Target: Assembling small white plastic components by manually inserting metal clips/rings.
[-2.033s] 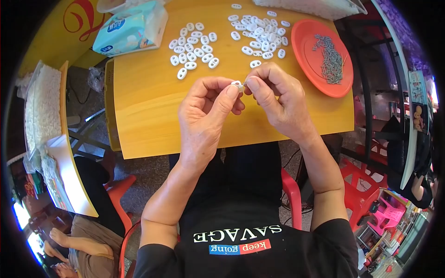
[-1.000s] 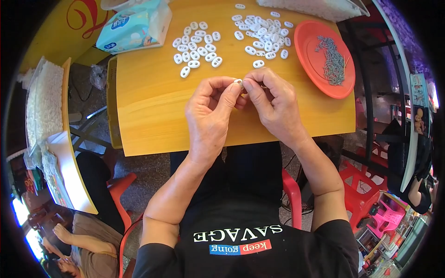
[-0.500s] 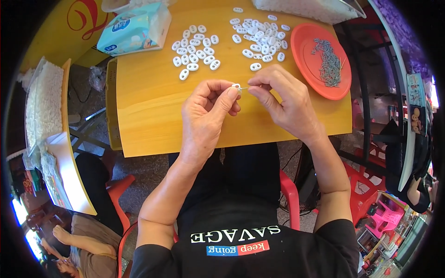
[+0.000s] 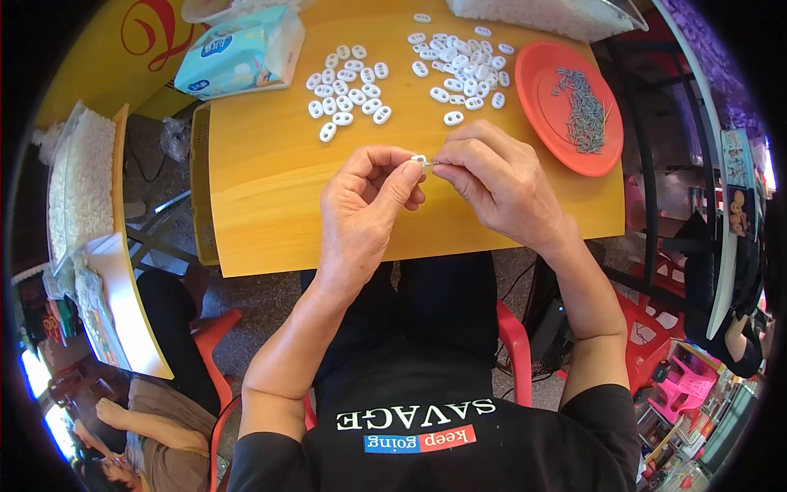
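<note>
Between thumb and forefinger, my left hand [image 4: 369,193] pinches a small white oval plastic piece [image 4: 419,159]. My right hand [image 4: 502,180] closes its thumb and forefinger on a thin metal screw [image 4: 434,163], whose threaded shank points at the white piece; whether its tip is inside cannot be made out. Both hands are raised over the near part of the wooden table. Beyond them lie a spread of white two-holed pieces [image 4: 342,97] on the left and a denser heap of white pieces [image 4: 467,70] on the right. An orange-red plate [image 4: 537,107] holds a pile of grey screws [image 4: 584,111].
A blue tissue pack [image 4: 238,53] lies at the table's [image 4: 270,221] far left corner. A bin of white pieces [image 4: 533,16] stands at the back. Left is another table with a bag of white parts [image 4: 80,176]; a person [image 4: 164,418] sits beyond it. Red chairs [image 4: 514,353] surround me.
My right fingers have moved slightly left, closer to the white piece, and less of the screw shows. My left hand keeps its pinch.
</note>
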A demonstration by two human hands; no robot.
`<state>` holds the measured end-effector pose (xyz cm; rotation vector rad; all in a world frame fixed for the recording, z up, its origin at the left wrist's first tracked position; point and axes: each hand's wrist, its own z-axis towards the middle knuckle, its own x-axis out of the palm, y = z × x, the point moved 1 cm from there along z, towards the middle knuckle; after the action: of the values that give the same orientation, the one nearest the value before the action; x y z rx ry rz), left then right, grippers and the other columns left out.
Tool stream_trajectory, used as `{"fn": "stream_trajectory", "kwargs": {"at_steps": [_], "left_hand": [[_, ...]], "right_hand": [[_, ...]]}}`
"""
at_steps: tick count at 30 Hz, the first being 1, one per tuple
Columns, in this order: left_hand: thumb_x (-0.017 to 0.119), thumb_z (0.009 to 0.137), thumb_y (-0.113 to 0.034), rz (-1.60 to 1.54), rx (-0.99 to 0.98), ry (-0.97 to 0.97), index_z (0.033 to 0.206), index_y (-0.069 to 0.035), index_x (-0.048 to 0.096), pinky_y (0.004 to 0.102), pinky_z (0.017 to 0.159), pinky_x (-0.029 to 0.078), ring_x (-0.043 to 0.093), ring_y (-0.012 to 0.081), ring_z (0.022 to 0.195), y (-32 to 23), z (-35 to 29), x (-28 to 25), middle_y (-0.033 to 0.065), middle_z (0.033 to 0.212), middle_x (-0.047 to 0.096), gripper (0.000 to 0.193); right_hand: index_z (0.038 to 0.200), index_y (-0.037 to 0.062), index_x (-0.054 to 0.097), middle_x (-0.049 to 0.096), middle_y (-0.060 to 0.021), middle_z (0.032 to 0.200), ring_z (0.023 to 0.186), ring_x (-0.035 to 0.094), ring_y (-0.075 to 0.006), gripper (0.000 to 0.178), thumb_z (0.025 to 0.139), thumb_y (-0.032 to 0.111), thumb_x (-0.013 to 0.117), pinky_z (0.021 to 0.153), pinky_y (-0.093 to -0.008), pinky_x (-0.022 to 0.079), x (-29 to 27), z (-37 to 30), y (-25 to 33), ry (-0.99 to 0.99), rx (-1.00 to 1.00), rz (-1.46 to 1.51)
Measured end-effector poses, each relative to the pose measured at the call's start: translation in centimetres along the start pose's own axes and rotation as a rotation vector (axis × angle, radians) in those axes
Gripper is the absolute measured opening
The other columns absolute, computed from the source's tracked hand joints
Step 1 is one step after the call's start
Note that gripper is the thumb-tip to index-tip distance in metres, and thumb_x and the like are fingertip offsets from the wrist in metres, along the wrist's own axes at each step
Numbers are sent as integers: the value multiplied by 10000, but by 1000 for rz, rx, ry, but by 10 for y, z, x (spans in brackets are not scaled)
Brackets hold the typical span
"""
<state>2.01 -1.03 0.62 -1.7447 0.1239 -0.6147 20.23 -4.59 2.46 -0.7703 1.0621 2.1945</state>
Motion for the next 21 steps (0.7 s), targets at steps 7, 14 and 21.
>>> {"fn": "stream_trajectory", "kwargs": {"at_steps": [7,14,21], "left_hand": [[647,944,-111,52,4,-6,1017,-4,612,216,691,488,593,77,753,2,-1,1,27,865,635,134],[651,941,-104,100,7,-12,1014,-6,614,213,685,486,588,71,746,6,0,0,18,862,632,127],[650,939,-93,58,-25,18,1011,-5,616,208,687,485,584,60,749,4,-4,4,10,864,627,119]], "right_hand": [[934,10,625,624,-113,872,720,633,-245,190,790,17,748,591,-325,513,0,-3,5,-32,36,-47],[924,-5,646,628,-115,902,761,640,-200,203,761,-54,755,644,-286,537,13,-14,7,-161,143,77],[894,0,643,623,-116,856,715,644,-228,158,777,-37,742,591,-312,533,12,-17,11,-241,231,214]]}}
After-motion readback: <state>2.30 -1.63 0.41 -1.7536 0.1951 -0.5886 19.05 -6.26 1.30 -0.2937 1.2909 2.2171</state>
